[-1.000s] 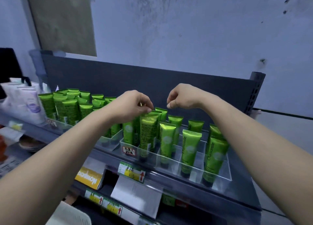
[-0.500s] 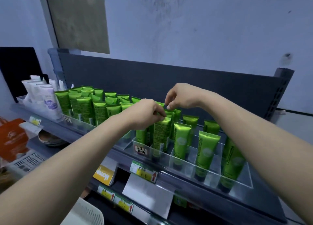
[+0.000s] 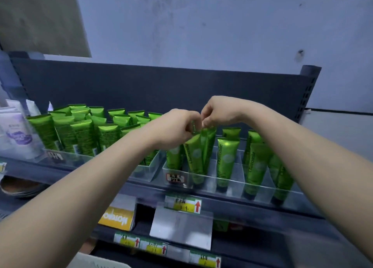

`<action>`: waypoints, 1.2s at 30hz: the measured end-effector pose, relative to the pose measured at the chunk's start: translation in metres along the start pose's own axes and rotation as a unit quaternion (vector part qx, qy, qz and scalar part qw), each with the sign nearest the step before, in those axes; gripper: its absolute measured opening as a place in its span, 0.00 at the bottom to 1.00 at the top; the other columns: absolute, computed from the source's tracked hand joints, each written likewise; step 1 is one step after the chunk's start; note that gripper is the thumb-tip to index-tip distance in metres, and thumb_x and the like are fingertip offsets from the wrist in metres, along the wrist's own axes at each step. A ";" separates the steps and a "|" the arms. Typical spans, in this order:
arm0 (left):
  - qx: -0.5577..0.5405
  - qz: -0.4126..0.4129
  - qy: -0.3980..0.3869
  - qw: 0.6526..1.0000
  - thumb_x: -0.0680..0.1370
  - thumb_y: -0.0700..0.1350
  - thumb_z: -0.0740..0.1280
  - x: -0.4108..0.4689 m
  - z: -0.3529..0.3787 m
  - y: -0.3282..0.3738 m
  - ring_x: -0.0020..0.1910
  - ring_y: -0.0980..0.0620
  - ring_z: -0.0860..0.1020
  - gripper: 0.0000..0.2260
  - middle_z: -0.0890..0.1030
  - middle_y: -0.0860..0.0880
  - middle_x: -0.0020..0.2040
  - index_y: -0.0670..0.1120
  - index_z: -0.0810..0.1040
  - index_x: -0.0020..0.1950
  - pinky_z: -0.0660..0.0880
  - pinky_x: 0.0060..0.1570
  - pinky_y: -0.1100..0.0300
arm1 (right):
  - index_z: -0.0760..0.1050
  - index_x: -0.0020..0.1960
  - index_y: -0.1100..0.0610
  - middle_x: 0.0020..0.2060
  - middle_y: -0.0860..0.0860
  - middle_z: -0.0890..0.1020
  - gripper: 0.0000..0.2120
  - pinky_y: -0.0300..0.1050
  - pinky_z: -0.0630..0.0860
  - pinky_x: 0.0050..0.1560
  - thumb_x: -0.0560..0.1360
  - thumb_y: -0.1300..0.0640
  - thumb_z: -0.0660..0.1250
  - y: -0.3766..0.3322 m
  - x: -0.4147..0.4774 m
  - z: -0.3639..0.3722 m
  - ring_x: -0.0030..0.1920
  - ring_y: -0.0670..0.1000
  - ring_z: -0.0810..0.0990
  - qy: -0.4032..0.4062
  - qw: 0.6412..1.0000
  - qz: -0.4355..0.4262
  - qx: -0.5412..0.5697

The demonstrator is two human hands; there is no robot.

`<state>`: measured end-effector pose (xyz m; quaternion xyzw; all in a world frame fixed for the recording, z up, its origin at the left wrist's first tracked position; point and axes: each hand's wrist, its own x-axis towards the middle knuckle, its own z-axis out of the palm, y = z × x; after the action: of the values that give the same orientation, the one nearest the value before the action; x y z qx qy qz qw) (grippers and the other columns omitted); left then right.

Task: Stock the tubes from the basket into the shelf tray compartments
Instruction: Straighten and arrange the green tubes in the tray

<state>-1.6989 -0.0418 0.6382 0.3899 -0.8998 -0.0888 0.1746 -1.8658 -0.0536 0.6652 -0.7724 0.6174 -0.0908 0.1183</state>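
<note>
- Leftmost, white tubes (image 3: 15,132) stand at the shelf's (image 3: 141,189) end, beside a clear tray (image 3: 141,170) packed with upright green tubes (image 3: 84,132).
- Next, the left hand (image 3: 173,131) has its fingers curled together over the crimped top of a green Chamomile tube (image 3: 194,158); what its grip pinches is hidden.
- Touching it, the right hand (image 3: 220,111) closes thumb and forefinger on the same tube's top edge.
- That tube stands tilted in a left compartment of the divided clear tray (image 3: 230,180).
- Further right, more Chamomile tubes (image 3: 227,163) stand singly in separate compartments.
- Below, price tags (image 3: 186,204) line the shelf edges.
</note>
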 end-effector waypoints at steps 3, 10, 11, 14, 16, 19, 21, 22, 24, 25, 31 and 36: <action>0.015 0.007 0.007 1.000 0.74 0.40 0.68 -0.001 0.003 -0.003 0.45 0.52 0.77 0.09 0.80 0.52 0.45 0.48 0.79 0.52 0.75 0.46 0.58 | 0.83 0.44 0.52 0.36 0.44 0.81 0.03 0.37 0.71 0.38 0.72 0.57 0.70 -0.001 -0.004 0.002 0.38 0.42 0.76 -0.001 1.000 0.019 -0.010; 0.034 -0.017 0.014 0.999 0.73 0.45 0.70 -0.001 0.005 -0.002 0.39 0.54 0.74 0.07 0.81 0.51 0.44 0.48 0.82 0.51 0.70 0.40 0.62 | 0.80 0.44 0.54 0.36 0.47 0.79 0.14 0.43 0.71 0.40 0.72 0.42 0.70 -0.007 -0.008 -0.006 0.41 0.50 0.76 0.012 0.992 0.042 -0.117; 0.036 -0.023 0.009 0.999 0.73 0.45 0.70 -0.001 0.005 -0.002 0.39 0.53 0.74 0.07 0.81 0.51 0.44 0.48 0.82 0.51 0.71 0.40 0.62 | 0.81 0.44 0.54 0.35 0.48 0.80 0.15 0.43 0.71 0.39 0.72 0.42 0.69 -0.009 -0.008 -0.007 0.41 0.50 0.76 0.001 0.992 0.038 -0.122; 0.049 -0.033 -0.001 0.998 0.73 0.44 0.71 0.000 0.004 0.001 0.37 0.54 0.75 0.08 0.82 0.50 0.45 0.48 0.82 0.51 0.71 0.39 0.63 | 0.81 0.42 0.52 0.32 0.48 0.82 0.12 0.40 0.69 0.36 0.75 0.44 0.67 -0.013 -0.009 -0.009 0.37 0.46 0.77 -0.045 0.993 0.018 -0.111; 0.052 -0.036 0.001 0.998 0.73 0.43 0.71 -0.001 0.002 0.004 0.30 0.59 0.71 0.08 0.81 0.52 0.42 0.48 0.83 0.51 0.68 0.33 0.65 | 0.80 0.41 0.52 0.32 0.46 0.81 0.12 0.37 0.67 0.35 0.77 0.46 0.65 -0.013 -0.006 -0.007 0.36 0.42 0.76 -0.048 0.993 0.009 -0.107; 0.059 -0.043 0.025 0.997 0.73 0.43 0.71 -0.002 0.000 0.009 0.28 0.61 0.69 0.07 0.79 0.56 0.35 0.50 0.84 0.49 0.67 0.31 0.65 | 0.81 0.43 0.55 0.32 0.45 0.81 0.14 0.37 0.69 0.34 0.77 0.46 0.64 -0.013 -0.002 -0.007 0.35 0.46 0.78 -0.041 0.994 0.007 -0.103; 0.058 -0.050 0.031 0.997 0.73 0.43 0.71 -0.003 -0.001 0.010 0.32 0.58 0.73 0.07 0.80 0.55 0.37 0.51 0.84 0.49 0.70 0.36 0.64 | 0.81 0.42 0.56 0.30 0.46 0.80 0.12 0.39 0.70 0.34 0.74 0.47 0.68 -0.012 0.000 -0.006 0.33 0.47 0.78 -0.044 0.993 -0.002 -0.112; 0.057 -0.051 0.027 0.997 0.73 0.43 0.71 -0.003 0.000 0.010 0.36 0.55 0.75 0.07 0.82 0.53 0.40 0.51 0.84 0.49 0.71 0.39 0.63 | 0.80 0.42 0.56 0.30 0.47 0.79 0.09 0.39 0.71 0.34 0.72 0.49 0.71 -0.012 0.001 -0.006 0.33 0.48 0.78 -0.043 0.992 -0.008 -0.115; 0.048 -0.048 0.018 0.998 0.72 0.42 0.71 -0.003 0.004 0.010 0.41 0.52 0.78 0.07 0.84 0.51 0.44 0.50 0.84 0.48 0.75 0.44 0.60 | 0.79 0.44 0.56 0.32 0.47 0.79 0.06 0.38 0.72 0.34 0.69 0.57 0.74 -0.012 0.003 -0.002 0.36 0.50 0.79 -0.039 0.991 -0.024 -0.125; 0.044 -0.050 0.016 0.998 0.72 0.42 0.71 -0.003 0.006 0.010 0.42 0.52 0.78 0.07 0.84 0.51 0.45 0.50 0.84 0.48 0.75 0.46 0.59 | 0.79 0.47 0.56 0.35 0.48 0.80 0.09 0.38 0.72 0.32 0.69 0.60 0.74 -0.012 0.004 0.000 0.37 0.51 0.80 -0.036 0.990 -0.030 -0.132; 0.041 -0.059 0.026 0.997 0.72 0.41 0.71 -0.006 0.008 0.013 0.39 0.52 0.77 0.07 0.84 0.48 0.44 0.47 0.84 0.50 0.75 0.43 0.60 | 0.79 0.44 0.57 0.37 0.51 0.81 0.05 0.39 0.72 0.34 0.69 0.63 0.72 -0.008 0.006 0.003 0.35 0.50 0.76 -0.017 0.988 -0.041 -0.149; 0.021 -0.056 0.028 0.998 0.73 0.41 0.71 -0.008 0.007 0.016 0.30 0.59 0.72 0.07 0.79 0.52 0.36 0.46 0.84 0.49 0.67 0.30 0.74 | 0.79 0.40 0.56 0.34 0.48 0.79 0.05 0.44 0.76 0.42 0.69 0.64 0.71 -0.010 0.006 0.004 0.39 0.50 0.77 0.042 0.989 -0.076 -0.118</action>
<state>-1.7079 -0.0249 0.6344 0.4457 -0.8729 -0.0688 0.1861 -1.8540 -0.0567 0.6647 -0.8210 0.5678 -0.0583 -0.0064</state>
